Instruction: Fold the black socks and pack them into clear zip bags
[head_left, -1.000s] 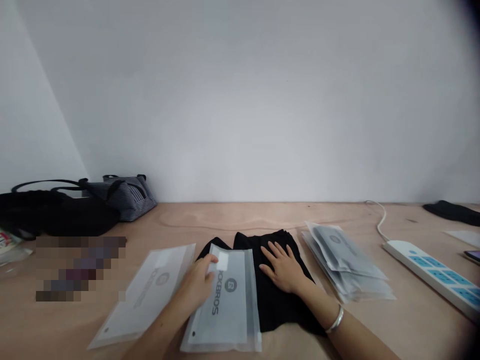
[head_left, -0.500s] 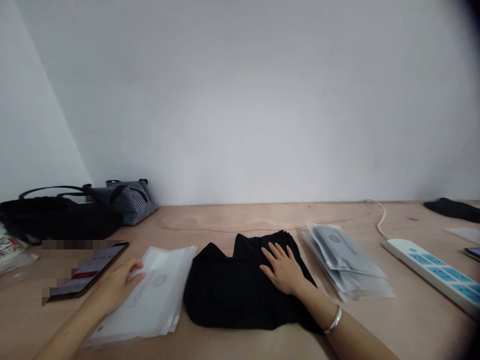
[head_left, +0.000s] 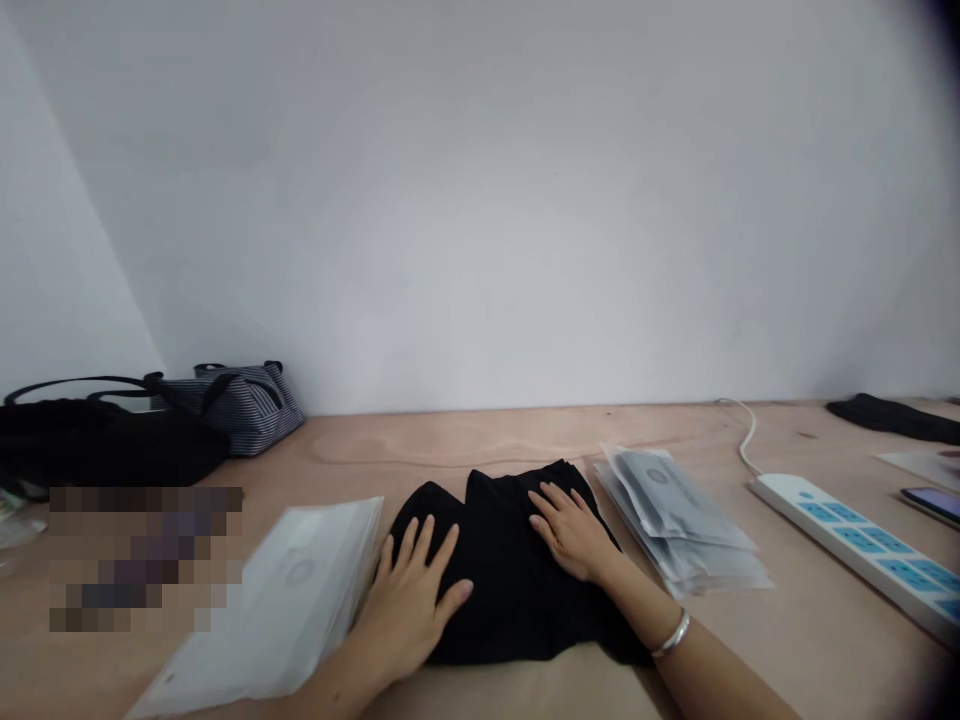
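Observation:
A folded black cloth garment [head_left: 499,590] lies on the wooden table in front of me; its exact kind cannot be made out. My left hand [head_left: 412,600] rests on its left part, fingers spread. On its right part lies my right hand [head_left: 574,530], flat with fingers apart, a silver bangle at the wrist. Left of the garment is a stack of frosted plastic bags [head_left: 292,580] with a printed round mark. To the right sits a pile of similar bags [head_left: 686,510] with something dark inside.
A white power strip [head_left: 862,545] with blue sockets and a cable stands at the right, near a phone [head_left: 934,502]. A black cloth [head_left: 892,415] lies behind. At the back left are a striped bag [head_left: 259,410] and a black bag [head_left: 112,445]. A wall closes the far side.
My left hand has moved right, from the left stack of plastic bags onto the black garment, its fingers now spread. My right hand stays on the garment. The view has shifted slightly.

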